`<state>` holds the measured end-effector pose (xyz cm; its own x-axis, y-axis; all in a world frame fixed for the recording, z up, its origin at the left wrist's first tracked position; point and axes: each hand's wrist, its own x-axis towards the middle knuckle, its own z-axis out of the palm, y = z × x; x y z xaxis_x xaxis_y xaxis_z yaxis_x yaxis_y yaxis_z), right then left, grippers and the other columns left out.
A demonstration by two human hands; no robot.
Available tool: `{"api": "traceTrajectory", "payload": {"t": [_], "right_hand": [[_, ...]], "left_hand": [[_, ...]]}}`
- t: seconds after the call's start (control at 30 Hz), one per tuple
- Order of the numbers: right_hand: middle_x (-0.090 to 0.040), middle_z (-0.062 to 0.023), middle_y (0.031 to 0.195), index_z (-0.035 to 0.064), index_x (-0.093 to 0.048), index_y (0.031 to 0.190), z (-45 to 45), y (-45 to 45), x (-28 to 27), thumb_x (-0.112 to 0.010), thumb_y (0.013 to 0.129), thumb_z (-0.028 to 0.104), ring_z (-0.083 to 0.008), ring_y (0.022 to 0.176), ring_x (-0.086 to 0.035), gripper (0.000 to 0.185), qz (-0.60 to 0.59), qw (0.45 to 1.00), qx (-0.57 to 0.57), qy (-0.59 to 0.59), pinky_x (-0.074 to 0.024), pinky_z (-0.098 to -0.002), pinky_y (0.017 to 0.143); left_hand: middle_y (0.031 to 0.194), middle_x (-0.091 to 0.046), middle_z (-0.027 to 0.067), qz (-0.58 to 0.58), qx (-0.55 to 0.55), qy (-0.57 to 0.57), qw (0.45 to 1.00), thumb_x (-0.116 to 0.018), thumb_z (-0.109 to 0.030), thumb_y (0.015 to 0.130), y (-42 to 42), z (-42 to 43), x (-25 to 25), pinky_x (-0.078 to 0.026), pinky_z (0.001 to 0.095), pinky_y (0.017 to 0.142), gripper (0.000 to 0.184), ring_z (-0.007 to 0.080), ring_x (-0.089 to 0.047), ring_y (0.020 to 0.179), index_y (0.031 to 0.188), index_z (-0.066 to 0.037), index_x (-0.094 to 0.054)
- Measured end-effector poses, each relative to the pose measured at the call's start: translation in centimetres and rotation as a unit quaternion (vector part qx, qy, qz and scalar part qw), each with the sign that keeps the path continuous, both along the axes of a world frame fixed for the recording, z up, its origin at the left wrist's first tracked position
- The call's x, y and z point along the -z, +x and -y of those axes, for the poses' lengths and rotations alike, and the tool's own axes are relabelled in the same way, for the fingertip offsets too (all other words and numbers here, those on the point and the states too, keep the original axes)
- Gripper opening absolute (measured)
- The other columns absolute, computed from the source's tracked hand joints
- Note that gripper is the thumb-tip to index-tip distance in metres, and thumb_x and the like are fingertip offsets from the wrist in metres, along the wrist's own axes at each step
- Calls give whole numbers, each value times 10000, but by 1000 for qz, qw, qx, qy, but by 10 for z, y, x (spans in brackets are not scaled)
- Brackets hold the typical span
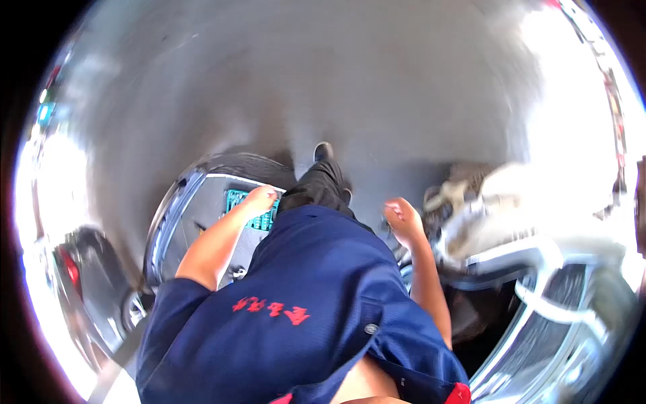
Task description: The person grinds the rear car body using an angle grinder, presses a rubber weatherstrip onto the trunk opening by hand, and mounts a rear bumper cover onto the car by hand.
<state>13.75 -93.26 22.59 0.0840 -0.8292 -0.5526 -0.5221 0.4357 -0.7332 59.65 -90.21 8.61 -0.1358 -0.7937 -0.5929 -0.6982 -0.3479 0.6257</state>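
Note:
My left hand (261, 200) is closed, its fingers curled, and it appears over the edge of a teal tray of tools (235, 199); whether it touches the tray is unclear. That tray lies on a grey cart top (196, 232) at my left side. My right hand (403, 221) hangs in the air at my right, beside the open front of a vehicle, with its fingers curled in. What either hand holds, if anything, is hidden or too small to tell.
A white vehicle with exposed front parts (494, 259) stands close on my right. A dark car with a red tail light (71, 269) is at the far left. Small dark items lie on the cart. My shoe (323, 151) is on the grey floor (336, 81).

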Motion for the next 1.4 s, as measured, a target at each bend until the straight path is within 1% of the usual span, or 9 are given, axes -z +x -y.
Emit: {"api": "traceTrajectory", "payload": {"t": [0.33,0.43,0.5,0.87,1.1,1.17,1.2,1.33,1.4], "right_hand": [[-602,-18,761,47,-614,1069,152,18,23,-629,953,131,-93,626,-548,143,-23,990,76,120,-444,-238,517],[-619,-33,736,30,-655,987,208,17,78,-652,936,172,-105,593,-544,151,14,994,14,106,-457,-274,511],[-590,-42,691,35,-648,853,244,-104,254,-625,927,184,-135,542,-516,167,-105,970,-218,-16,-429,-292,471],[-539,-60,644,69,-557,752,663,258,156,-544,903,122,-169,494,-480,161,-200,881,-386,189,-382,-295,430],[-584,-40,724,63,-584,1009,806,644,104,-539,979,140,-136,562,-523,94,-87,947,-289,110,-421,-289,458],[-605,-28,748,78,-582,1042,799,752,92,-563,981,151,-122,581,-537,97,-82,923,-363,97,-429,-281,470],[-627,-16,772,94,-579,1076,790,801,88,-587,983,162,-109,601,-552,115,-79,904,-408,97,-437,-273,483],[-643,-8,785,98,-592,1084,715,959,92,-603,987,167,-102,621,-570,119,-90,849,-515,72,-453,-262,505],[-644,-12,790,85,-602,1085,652,1010,79,-597,991,160,-94,633,-576,120,-89,828,-545,101,-462,-246,512]], "left_hand": [[968,-678,297,33,-49,2,998,-527,-274,913,61,202,-37,-519,524,847,349,456,-670,958,926,31,-697],[1007,-705,239,19,-140,-55,989,-552,-225,926,99,253,-50,-524,485,832,267,412,-680,984,1020,-16,-689],[1058,-716,182,9,-259,-38,965,-580,-224,945,121,265,-75,-531,438,883,249,371,-681,1025,1116,-64,-664],[1082,-728,213,128,-642,283,701,-540,-275,902,176,73,-27,-547,455,898,361,376,-697,1042,1050,-6,-731],[985,-725,229,249,-473,232,812,-518,-257,895,111,44,12,-551,477,844,325,395,-704,946,913,-5,-722],[933,-718,231,103,-855,168,479,-516,-255,884,127,105,-26,-550,490,824,309,406,-698,917,883,-23,-719],[912,-710,238,66,-873,164,455,-501,-256,882,136,126,-34,-550,495,817,310,416,-693,901,890,-34,-717],[1199,-672,240,-71,-743,208,632,-452,-306,912,154,152,31,-490,458,1005,452,378,-630,1155,1097,22,-701],[1271,-643,230,-177,-740,247,600,-424,-301,936,189,152,15,-444,418,1076,489,350,-600,1232,1207,29,-663]]}}
